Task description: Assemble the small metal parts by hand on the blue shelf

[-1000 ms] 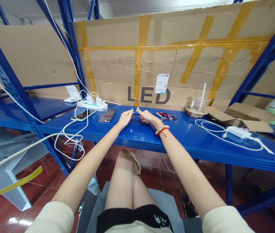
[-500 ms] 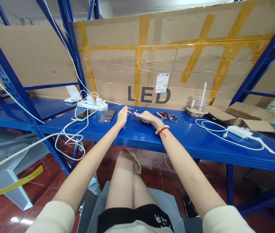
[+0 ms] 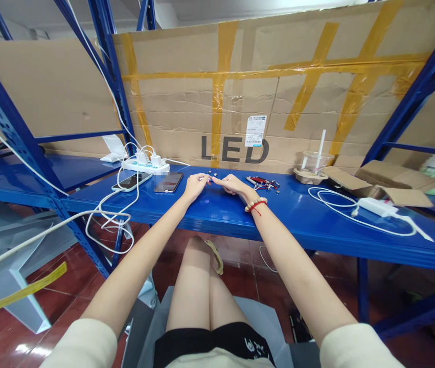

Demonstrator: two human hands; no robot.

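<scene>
My left hand (image 3: 195, 187) is over the blue shelf, its fingers drawn together around something small and shiny that I cannot make out. My right hand (image 3: 233, 184) meets it at the fingertips, one finger stretched towards the left hand and the others curled in. Whatever lies between the right fingertips is too small to name. Just behind the hands lie a few tiny silvery pieces (image 3: 215, 174). To the right of my right hand is a loose pile of small red and silver metal items (image 3: 263, 183).
On the left are a dark phone (image 3: 173, 183), another phone (image 3: 131, 182) and a white power strip (image 3: 146, 167) with tangled cables. A plastic cup with a straw (image 3: 312, 163), an opened cardboard box (image 3: 378, 179) and a white adapter (image 3: 378, 207) stand right. A large carton (image 3: 186, 112) backs the shelf.
My left hand has closed its fingers and moved slightly right, so its fingertips now meet those of my right hand. The right hand has barely moved.
</scene>
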